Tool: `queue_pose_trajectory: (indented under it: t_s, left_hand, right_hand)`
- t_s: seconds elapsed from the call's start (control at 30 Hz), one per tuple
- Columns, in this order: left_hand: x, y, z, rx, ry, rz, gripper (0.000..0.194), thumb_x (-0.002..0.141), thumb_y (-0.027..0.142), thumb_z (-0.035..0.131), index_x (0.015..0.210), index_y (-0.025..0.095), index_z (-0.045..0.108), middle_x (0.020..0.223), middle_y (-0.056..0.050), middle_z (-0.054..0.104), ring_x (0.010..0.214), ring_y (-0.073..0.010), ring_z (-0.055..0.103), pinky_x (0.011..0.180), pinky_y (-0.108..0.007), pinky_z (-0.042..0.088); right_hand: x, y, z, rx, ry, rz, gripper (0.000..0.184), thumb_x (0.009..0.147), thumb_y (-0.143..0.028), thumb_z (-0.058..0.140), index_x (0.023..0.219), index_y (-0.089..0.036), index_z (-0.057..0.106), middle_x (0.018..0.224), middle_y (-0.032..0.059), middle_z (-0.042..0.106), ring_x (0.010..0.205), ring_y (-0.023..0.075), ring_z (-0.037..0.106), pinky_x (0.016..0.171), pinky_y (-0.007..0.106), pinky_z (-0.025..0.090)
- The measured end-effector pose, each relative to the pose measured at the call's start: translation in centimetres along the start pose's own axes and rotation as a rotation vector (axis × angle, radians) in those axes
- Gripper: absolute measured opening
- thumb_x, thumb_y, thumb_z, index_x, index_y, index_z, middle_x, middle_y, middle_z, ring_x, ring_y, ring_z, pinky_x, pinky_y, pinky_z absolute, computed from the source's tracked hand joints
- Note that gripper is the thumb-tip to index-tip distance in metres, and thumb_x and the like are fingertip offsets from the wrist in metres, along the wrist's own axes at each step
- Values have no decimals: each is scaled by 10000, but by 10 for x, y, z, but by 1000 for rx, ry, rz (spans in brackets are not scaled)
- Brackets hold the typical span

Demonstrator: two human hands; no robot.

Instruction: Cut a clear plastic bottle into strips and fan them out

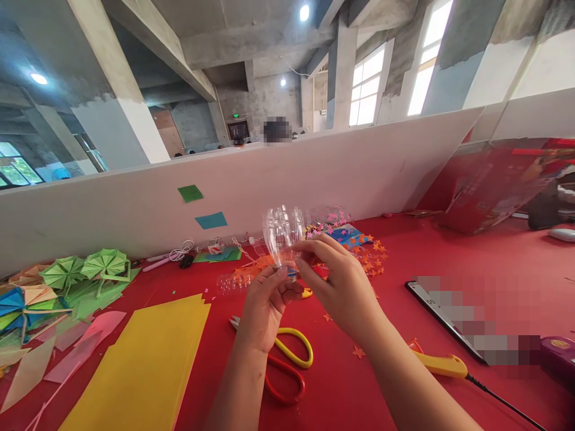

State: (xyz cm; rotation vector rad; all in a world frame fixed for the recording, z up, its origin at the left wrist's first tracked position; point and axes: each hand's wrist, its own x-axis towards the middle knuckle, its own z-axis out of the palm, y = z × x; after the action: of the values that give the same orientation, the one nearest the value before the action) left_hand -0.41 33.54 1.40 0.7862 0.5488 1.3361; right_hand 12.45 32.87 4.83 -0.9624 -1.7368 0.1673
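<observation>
The cut-off top of a clear plastic bottle (279, 230) is held neck down above the red table, its cut edge spread upward in petal-like strips. My left hand (269, 299) closes around its neck, where a blue band shows. On the bottle's right side, my right hand (335, 275) has its thumb and fingers bent against the plastic; whether something small is between them is hidden. Below the hands lie scissors (294, 347) with one yellow and one red handle, their blades partly behind my left wrist. Orange paper stars (368, 254) and pink stars (335, 218) lie behind my right hand.
Yellow paper sheets (144, 359) and folded green paper umbrellas (105, 263) lie left. A yellow-handled corded tool (442, 364), partly behind my right arm, and a phone (442, 320) are right. A white partition (242, 185) borders the red table (404, 257) at the back.
</observation>
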Motion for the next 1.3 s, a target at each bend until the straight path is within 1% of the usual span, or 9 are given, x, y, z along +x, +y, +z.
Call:
queue_pose_trajectory:
  t_s: [0.2, 0.33, 0.5, 0.67, 0.77, 0.87, 0.97, 1.17, 1.3]
  left_hand:
    - [0, 0, 0, -35, 24, -2, 125, 701, 217, 732, 772, 125, 683, 680, -9, 675, 577, -82, 628, 555, -166, 521]
    - [1, -1, 0, -25, -5, -2, 112, 735, 220, 706, 775, 119, 681, 663, -9, 660, 597, -85, 626, 570, -173, 526]
    - [1, -2, -1, -62, -20, 12, 87, 737, 200, 705, 753, 119, 676, 684, -10, 673, 612, -82, 630, 569, -169, 531]
    - [1, 2, 0, -160, 46, 18, 104, 674, 163, 747, 693, 109, 660, 647, 1, 668, 577, -67, 622, 539, -145, 526]
    - [1, 4, 1, -209, 93, 15, 122, 630, 135, 766, 639, 109, 647, 593, 7, 655, 543, -65, 616, 504, -133, 513]
    - [0, 4, 2, -197, 62, 28, 120, 635, 152, 770, 646, 107, 658, 608, 0, 666, 548, -67, 620, 507, -135, 515]
    - [-2, 3, 3, -170, 16, 45, 112, 663, 178, 761, 667, 115, 668, 631, 1, 671, 560, -68, 620, 523, -144, 520]
    - [-5, 6, 5, -108, -31, 49, 96, 688, 195, 748, 727, 124, 698, 708, -9, 696, 621, -71, 640, 572, -143, 527]
    - [-5, 6, 6, -117, -62, 48, 82, 679, 165, 746, 714, 113, 694, 712, -2, 684, 650, -65, 630, 578, -138, 524]
  right_hand:
    - [2, -3, -1, 153, -19, 90, 104, 818, -103, 546, 803, -189, 603, 753, -6, 579, 720, 123, 560, 658, 226, 459]
    - [1, -3, 1, 148, -56, 104, 117, 804, -84, 551, 761, -191, 567, 748, -9, 545, 706, 123, 528, 635, 230, 435]
    - [-1, 3, 5, 46, -56, -43, 133, 838, -99, 522, 740, -184, 552, 779, 15, 536, 685, 130, 509, 626, 256, 424]
    - [-2, 5, 5, -57, -63, -295, 192, 887, -115, 483, 741, -157, 600, 765, 54, 557, 702, 155, 502, 625, 278, 418]
    - [-2, 2, 3, -90, -97, -382, 239, 897, -101, 463, 724, -145, 622, 744, 61, 557, 672, 151, 497, 596, 272, 406]
    - [-1, 1, 0, -94, -147, -388, 250, 899, -97, 458, 719, -147, 623, 742, 58, 559, 662, 145, 493, 587, 267, 404]
    - [0, 2, -4, -52, -189, -346, 222, 900, -101, 472, 735, -157, 610, 747, 48, 560, 675, 143, 497, 603, 265, 416]
    - [-1, 4, -3, -5, -21, -328, 153, 909, -107, 483, 819, -160, 595, 779, 52, 576, 714, 151, 522, 630, 270, 441]
    - [-2, 0, 2, -49, -23, -363, 155, 913, -115, 486, 818, -161, 600, 776, 59, 581, 708, 161, 527, 623, 282, 443]
